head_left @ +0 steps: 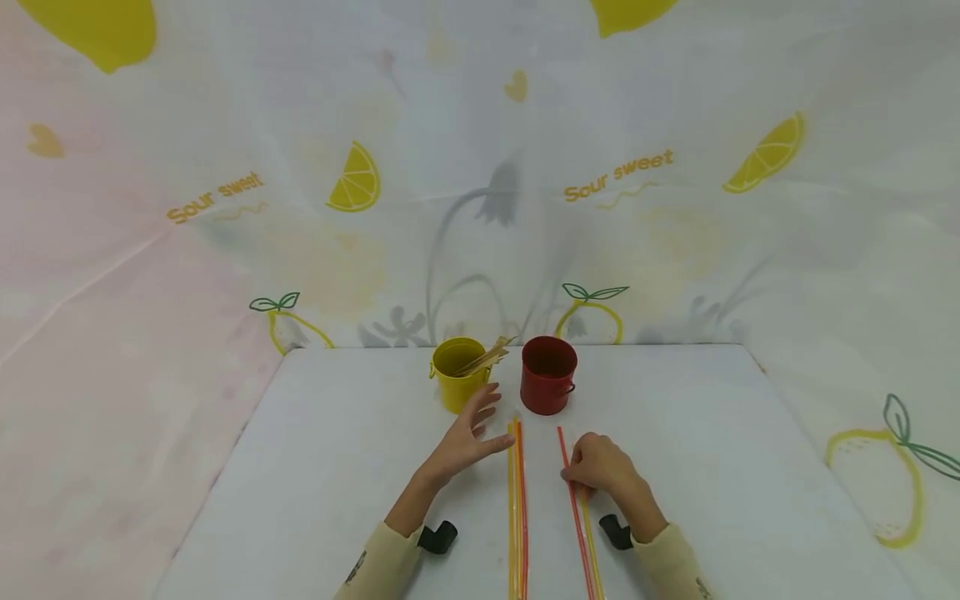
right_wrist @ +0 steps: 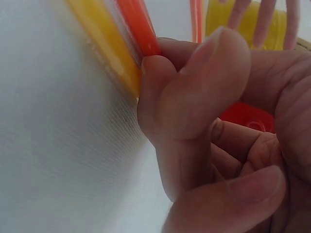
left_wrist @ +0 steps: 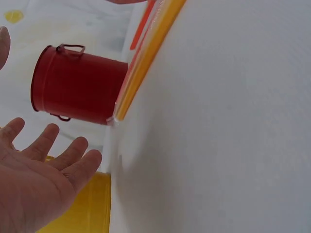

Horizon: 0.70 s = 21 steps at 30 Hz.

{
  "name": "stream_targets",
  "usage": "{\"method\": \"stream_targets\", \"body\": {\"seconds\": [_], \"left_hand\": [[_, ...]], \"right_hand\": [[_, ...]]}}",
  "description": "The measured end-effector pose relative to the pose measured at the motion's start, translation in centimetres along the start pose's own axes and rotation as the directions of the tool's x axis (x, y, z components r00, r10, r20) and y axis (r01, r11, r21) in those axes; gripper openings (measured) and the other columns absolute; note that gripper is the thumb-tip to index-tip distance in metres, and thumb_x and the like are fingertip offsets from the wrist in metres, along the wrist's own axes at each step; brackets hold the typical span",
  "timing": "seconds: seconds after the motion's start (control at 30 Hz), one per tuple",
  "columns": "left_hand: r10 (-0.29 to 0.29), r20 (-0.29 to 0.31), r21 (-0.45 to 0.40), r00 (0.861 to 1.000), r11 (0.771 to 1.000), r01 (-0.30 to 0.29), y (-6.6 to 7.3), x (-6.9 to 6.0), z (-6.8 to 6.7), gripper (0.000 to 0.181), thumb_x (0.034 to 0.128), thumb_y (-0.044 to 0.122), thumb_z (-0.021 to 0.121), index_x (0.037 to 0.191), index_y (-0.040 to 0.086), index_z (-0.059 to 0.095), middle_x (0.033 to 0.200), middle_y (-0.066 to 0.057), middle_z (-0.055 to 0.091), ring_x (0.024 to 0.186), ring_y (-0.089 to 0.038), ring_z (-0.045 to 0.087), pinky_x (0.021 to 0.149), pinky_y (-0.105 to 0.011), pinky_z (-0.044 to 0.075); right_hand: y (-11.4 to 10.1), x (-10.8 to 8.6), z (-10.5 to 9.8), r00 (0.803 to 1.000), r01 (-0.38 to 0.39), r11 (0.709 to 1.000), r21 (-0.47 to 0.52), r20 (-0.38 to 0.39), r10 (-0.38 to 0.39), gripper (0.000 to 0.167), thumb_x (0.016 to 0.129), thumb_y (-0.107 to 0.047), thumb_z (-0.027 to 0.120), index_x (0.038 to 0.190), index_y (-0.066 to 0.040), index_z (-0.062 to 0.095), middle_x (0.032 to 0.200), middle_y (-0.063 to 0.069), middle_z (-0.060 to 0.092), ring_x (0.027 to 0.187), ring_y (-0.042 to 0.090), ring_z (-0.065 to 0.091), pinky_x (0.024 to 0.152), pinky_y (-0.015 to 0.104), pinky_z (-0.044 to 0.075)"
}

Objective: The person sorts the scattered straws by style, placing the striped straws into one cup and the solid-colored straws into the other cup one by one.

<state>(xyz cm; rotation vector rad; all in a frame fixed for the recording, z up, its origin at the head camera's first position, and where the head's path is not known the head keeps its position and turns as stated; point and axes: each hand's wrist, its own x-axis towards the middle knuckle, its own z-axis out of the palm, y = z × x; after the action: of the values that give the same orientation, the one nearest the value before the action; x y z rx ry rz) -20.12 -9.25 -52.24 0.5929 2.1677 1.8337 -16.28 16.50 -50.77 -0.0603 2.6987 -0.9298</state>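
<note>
My right hand [head_left: 603,464] pinches a long red straw [head_left: 580,537] between thumb and finger, low over the table. A yellow straw [head_left: 592,546] lies right beside it and passes under the hand; whether the fingers touch it I cannot tell. To the left, several yellow and red straws [head_left: 513,517] lie side by side, with clear wrapping on them in the left wrist view. My left hand [head_left: 468,437] holds nothing. Its fingers are spread in front of the yellow bucket [head_left: 456,393], thumb toward the straws' far ends. Beyond the straws stands a red bucket [head_left: 543,393].
Flat pale wooden sticks [head_left: 487,358] lean out of the yellow bucket. Both buckets stand upright near the back of the white table [head_left: 322,467]. A lemon-printed cloth [head_left: 405,250] hangs behind it. Black wrist camera mounts [head_left: 438,537] sit by the cuffs.
</note>
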Motion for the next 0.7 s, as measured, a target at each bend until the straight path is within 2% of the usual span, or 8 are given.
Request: {"method": "stream_targets", "body": {"seconds": [0.23, 0.5, 0.7], "left_hand": [[0.014, -0.007, 0.005, 1.000, 1.000, -0.014, 0.3, 2.1, 1.1, 0.086, 0.0845, 0.035, 0.079, 0.153, 0.031, 0.028, 0.157, -0.014, 0.029, 0.142, -0.038, 0.029, 0.112, -0.057, 0.026], [0.021, -0.029, -0.004, 0.999, 1.000, -0.021, 0.2, 4.5, 2.3, 0.092, 0.0847, 0.038, 0.078, 0.156, 0.024, 0.022, 0.159, -0.010, 0.024, 0.142, -0.042, 0.027, 0.109, -0.061, 0.028], [-0.009, -0.091, -0.025, 0.996, 1.000, 0.006, 0.6, 6.4, 3.2, 0.094, 0.0837, 0.039, 0.079, 0.156, 0.030, 0.020, 0.158, -0.007, 0.026, 0.142, -0.039, 0.028, 0.109, -0.058, 0.030]], "right_hand": [[0.0, 0.0, 0.3, 0.999, 0.024, 1.000, 0.015, -0.022, -0.024, 0.027, 0.080, -0.012, 0.079, 0.063, -0.009, 0.059, 0.053, 0.000, 0.055, 0.043, 0.013, 0.053, 0.042, 0.024, 0.038], [0.0, -0.1, 0.3, 0.999, 0.025, 0.998, 0.049, -0.025, -0.024, 0.026, 0.080, -0.009, 0.078, 0.063, -0.008, 0.059, 0.051, 0.000, 0.055, 0.041, 0.011, 0.053, 0.041, 0.022, 0.038], [0.0, -0.1, 0.2, 0.999, 0.036, 0.998, 0.049, -0.031, -0.035, 0.024, 0.080, -0.009, 0.078, 0.064, -0.008, 0.059, 0.051, 0.001, 0.055, 0.041, 0.012, 0.053, 0.041, 0.022, 0.037]]}}
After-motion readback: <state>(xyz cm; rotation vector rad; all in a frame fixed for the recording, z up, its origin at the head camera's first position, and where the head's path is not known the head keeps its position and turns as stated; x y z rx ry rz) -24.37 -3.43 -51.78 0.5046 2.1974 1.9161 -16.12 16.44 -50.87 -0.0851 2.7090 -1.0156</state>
